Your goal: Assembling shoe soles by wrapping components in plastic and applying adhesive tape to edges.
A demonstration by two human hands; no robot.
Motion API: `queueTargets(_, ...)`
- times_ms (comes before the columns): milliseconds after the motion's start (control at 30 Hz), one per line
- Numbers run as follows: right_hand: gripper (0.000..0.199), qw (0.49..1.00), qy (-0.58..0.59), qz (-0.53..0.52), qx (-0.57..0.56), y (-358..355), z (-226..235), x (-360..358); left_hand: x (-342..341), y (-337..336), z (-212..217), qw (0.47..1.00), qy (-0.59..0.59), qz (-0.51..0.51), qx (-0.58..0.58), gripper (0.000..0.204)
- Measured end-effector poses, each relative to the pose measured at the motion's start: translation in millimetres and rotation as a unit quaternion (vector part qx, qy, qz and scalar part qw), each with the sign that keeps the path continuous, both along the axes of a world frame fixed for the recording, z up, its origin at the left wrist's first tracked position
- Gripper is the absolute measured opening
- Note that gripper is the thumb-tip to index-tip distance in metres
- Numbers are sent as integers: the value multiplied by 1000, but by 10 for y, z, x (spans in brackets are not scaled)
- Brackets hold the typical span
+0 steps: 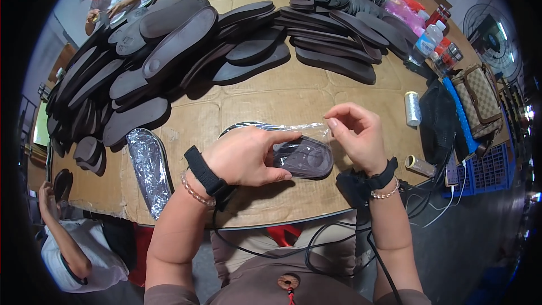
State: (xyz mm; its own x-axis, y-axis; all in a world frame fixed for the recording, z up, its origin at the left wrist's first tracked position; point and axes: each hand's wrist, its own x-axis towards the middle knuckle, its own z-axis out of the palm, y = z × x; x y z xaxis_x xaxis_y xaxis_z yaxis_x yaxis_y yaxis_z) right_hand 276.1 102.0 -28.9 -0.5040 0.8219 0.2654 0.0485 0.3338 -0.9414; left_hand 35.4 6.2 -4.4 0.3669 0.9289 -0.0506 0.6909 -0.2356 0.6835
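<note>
On the table in front of me lies a dark shoe sole (313,158), partly covered by clear plastic film (288,152). Across it rests my left hand (240,155), index finger and thumb stretched apart against the sole and film; its other fingers are hidden. My right hand (358,135) pinches a stretched strand of the film between thumb and fingertips, just above the sole's right end. Behind my left hand shows the curved edge of a sole, mostly covered. Left of my left wrist is another sole wrapped in shiny film (149,169).
Piles of dark soles (180,39) curve along the far and left side. Two film rolls (412,108) are at right, near a black bag (437,116), bottles (430,39) and a checked handbag (477,101). Cables hang by my lap. Other people sit around the table.
</note>
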Motion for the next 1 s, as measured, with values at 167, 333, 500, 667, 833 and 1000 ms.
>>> queueTargets(167,22,961,-186,149,143,-150,423,-61,-11,-32,46,999,12,3,34,73)
queueTargets(333,18,923,-235,144,267,-134,311,-162,-6,-33,36,999,17,-5,48,71)
queueTargets(500,12,944,-225,82,228,-93,201,-128,-1,-22,10,1000,20,5,23,71)
queueTargets(667,8,968,-170,91,159,-76,195,-104,-4,-17,32,999,29,5,15,72)
queueTargets(833,5,992,-83,75,65,-61,117,-82,-6,-2,9,999,41,14,15,71)
queueTargets(1000,7,996,-8,58,69,-61,73,-89,-14,-19,75,999,37,18,10,68)
